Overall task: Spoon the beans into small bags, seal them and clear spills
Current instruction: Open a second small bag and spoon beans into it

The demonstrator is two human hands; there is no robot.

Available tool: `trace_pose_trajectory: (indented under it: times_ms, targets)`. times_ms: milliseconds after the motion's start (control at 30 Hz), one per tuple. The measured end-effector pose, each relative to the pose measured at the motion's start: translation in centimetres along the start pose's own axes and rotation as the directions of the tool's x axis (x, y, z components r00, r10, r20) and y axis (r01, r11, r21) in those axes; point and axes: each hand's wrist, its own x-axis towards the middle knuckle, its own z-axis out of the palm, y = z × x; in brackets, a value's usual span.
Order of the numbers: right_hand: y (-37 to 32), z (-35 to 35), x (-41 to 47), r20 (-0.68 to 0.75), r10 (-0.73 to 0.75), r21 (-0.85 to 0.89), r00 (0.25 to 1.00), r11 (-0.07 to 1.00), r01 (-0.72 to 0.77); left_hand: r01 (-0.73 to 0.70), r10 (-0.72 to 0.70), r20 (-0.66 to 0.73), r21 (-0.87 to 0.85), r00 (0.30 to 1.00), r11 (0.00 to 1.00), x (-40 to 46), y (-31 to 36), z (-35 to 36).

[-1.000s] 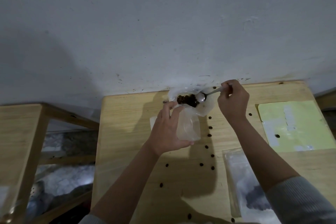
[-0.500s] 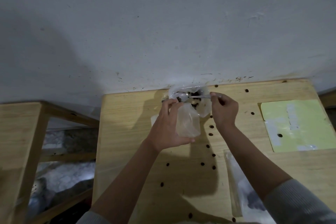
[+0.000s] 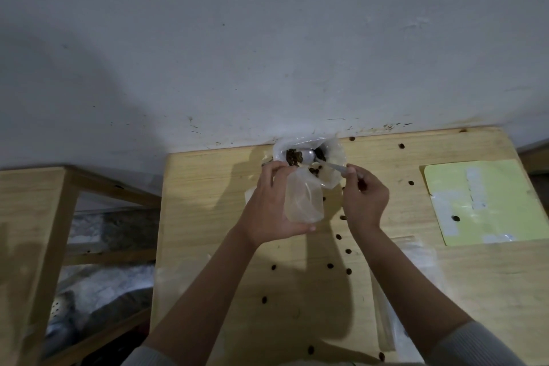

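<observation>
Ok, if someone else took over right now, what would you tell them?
Left hand: holds the small clear bag up, in a curled grip.
Right hand: pinches the spoon, its bowl in the big bag of beans by the wall.
Done: a few beans sit at the small bag's mouth.
Left: fill it, seal it, gather the spilled beans off the table.
</observation>
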Motion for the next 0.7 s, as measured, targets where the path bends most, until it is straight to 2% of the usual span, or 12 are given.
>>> trace_pose_trajectory:
  times_ms: [200, 367, 500, 700]
  targets:
    - [-0.2, 1.1, -0.3, 0.128, 0.093, 0.022, 0.987, 0.995, -0.097, -0.007, 0.007, -0.01, 0.012, 1.0, 1.0, 0.3, -0.3, -0.3]
    - [-1.2, 1.7, 0.5, 0.191, 0.242, 0.064, 0.951, 0.964, -0.258, 0.012, -0.012, 0.0, 0.012, 1.0, 1.0, 0.2, -0.5, -0.3]
    - [-1.9, 1.5, 1.1, 0.182, 0.365, 0.126, 0.913, 0.912, -0.39, 0.044, -0.044, 0.021, 0.012, 0.999, 0.999, -0.1, -0.6, -0.5]
    - [-2.1, -0.2, 1.3, 0.123, 0.409, 0.201, 0.904, 0.882, -0.426, 0.052, -0.052, -0.006, 0.055, 0.999, 0.997, -0.3, -0.1, -0.7]
